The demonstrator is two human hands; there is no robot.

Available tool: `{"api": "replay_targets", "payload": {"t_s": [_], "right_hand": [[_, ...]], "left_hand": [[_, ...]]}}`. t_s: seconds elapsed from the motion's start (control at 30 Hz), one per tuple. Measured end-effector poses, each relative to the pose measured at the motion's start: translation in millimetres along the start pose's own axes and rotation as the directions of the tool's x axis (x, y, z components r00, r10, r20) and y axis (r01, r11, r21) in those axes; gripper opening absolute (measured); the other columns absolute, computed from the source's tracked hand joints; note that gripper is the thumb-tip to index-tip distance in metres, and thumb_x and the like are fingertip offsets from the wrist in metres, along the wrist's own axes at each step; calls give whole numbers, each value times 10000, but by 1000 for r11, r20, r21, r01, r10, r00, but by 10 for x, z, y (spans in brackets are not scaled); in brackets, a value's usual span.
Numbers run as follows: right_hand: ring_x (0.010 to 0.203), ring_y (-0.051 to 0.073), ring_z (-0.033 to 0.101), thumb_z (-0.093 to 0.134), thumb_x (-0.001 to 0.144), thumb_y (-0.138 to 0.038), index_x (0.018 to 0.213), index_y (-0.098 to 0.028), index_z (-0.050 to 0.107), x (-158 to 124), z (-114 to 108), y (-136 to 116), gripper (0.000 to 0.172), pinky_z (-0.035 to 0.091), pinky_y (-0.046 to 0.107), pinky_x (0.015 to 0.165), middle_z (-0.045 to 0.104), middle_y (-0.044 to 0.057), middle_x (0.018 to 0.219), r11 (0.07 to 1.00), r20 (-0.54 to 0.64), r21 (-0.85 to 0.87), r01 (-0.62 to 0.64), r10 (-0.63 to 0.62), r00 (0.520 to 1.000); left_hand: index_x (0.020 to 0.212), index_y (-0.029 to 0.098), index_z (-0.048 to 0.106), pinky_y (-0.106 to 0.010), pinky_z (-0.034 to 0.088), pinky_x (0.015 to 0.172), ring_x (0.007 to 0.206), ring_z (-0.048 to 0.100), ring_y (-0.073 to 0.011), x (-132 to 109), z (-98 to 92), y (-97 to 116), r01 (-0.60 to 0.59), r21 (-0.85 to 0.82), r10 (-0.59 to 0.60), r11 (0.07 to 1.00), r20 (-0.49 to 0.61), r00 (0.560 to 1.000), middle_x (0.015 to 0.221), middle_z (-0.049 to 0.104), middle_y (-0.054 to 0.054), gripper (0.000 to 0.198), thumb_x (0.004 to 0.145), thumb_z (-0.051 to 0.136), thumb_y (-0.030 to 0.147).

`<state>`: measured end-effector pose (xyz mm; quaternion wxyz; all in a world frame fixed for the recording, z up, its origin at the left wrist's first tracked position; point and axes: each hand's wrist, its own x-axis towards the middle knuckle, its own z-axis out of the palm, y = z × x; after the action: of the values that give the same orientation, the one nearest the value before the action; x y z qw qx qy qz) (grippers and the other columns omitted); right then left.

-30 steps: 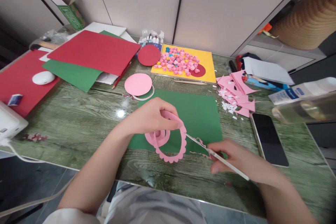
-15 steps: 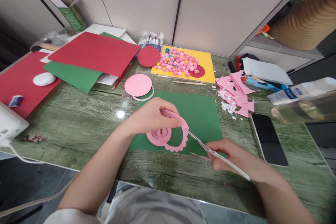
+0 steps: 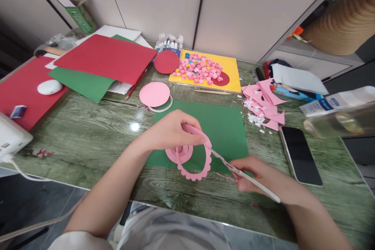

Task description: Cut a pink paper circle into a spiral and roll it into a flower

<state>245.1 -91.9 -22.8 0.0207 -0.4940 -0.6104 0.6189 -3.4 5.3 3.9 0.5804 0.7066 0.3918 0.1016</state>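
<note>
My left hand (image 3: 171, 131) is closed on a pink paper spiral (image 3: 190, 156) with a scalloped outer edge, holding it just above a green paper sheet (image 3: 225, 125). My right hand (image 3: 263, 179) grips a pair of scissors (image 3: 234, 168) whose blades reach left into the spiral's right edge. Thin pink trimmings (image 3: 227, 175) lie beside the scissors' blades.
A pink paper disc (image 3: 154, 94) lies behind the green sheet. Farther back are a yellow board with small pink paper roses (image 3: 205, 71), a red disc (image 3: 166, 61), and red and green sheets (image 3: 102, 62). Pink scraps (image 3: 263, 105) and a phone (image 3: 300, 154) lie to the right.
The spiral turned slightly in my left hand and its hanging loop rose and dropped again. The scissors stayed at its right edge, shifting a little.
</note>
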Motion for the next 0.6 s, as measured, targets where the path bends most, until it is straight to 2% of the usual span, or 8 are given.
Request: {"api": "replay_targets", "payload": {"t_s": [0.23, 0.6], "right_hand": [[565, 101, 273, 531, 740, -637, 627, -174, 437, -11, 2, 17, 486, 216, 217, 483, 328, -47, 596, 1000, 33, 2, -8, 8, 999], [555, 100, 272, 547, 752, -595, 610, -171, 444, -8, 7, 22, 459, 223, 216, 473, 329, -46, 580, 999, 24, -38, -19, 20, 1000]], "left_hand": [[626, 142, 608, -179, 349, 473, 506, 489, -77, -4, -6, -20, -14, 11, 13, 1000, 40, 999, 572, 548, 7, 205, 707, 586, 330], [639, 146, 621, -183, 298, 464, 512, 416, -67, 6, -4, -18, -22, 38, 19, 999, 70, 997, 572, 498, 17, 200, 702, 597, 334]]}}
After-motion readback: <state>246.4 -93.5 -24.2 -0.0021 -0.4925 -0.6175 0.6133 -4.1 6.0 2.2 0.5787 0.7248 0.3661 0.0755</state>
